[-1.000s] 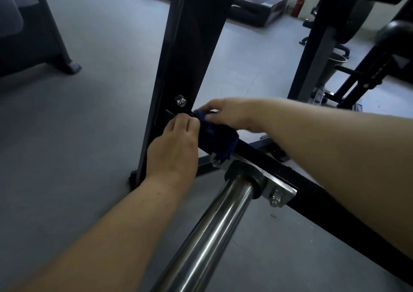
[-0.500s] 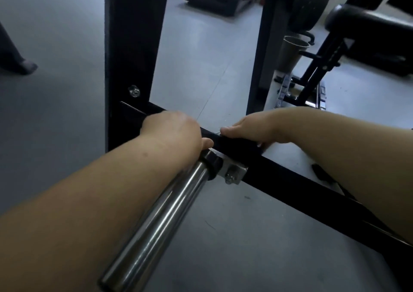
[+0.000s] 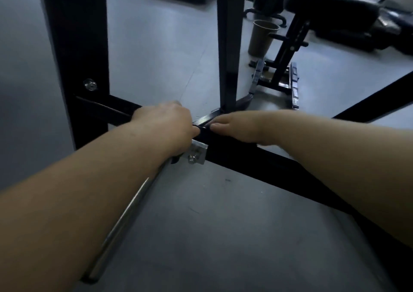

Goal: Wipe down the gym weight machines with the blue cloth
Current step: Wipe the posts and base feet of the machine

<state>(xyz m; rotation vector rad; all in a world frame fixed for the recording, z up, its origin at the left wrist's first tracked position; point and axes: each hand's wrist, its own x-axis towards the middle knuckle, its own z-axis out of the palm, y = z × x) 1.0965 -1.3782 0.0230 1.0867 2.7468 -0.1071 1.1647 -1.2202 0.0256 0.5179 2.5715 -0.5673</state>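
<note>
Both my hands are on the black crossbar (image 3: 257,162) of a weight machine, low above the floor. My left hand (image 3: 165,126) curls over the bar beside the thick black upright post (image 3: 76,46). Thumb to thumb with it, my right hand (image 3: 241,126) wraps the bar with its thumb on the near side. The blue cloth (image 3: 204,133) is almost wholly hidden; only a dark fold shows between the two thumbs, under my right hand. A chrome bar (image 3: 125,220) runs from a metal bracket (image 3: 197,152) on the crossbar toward me, under my left forearm.
A thinner black upright (image 3: 229,46) rises just behind my hands. Beyond it stand a brown paper cup (image 3: 261,39) on the grey floor and a padded bench (image 3: 330,3) on a black stand. A dark machine base lies at the far top.
Both hands slid right along the crossbar, from the post's bolted joint to above the bracket. The cloth, plainly seen a second ago, is now covered. The view shifted right.
</note>
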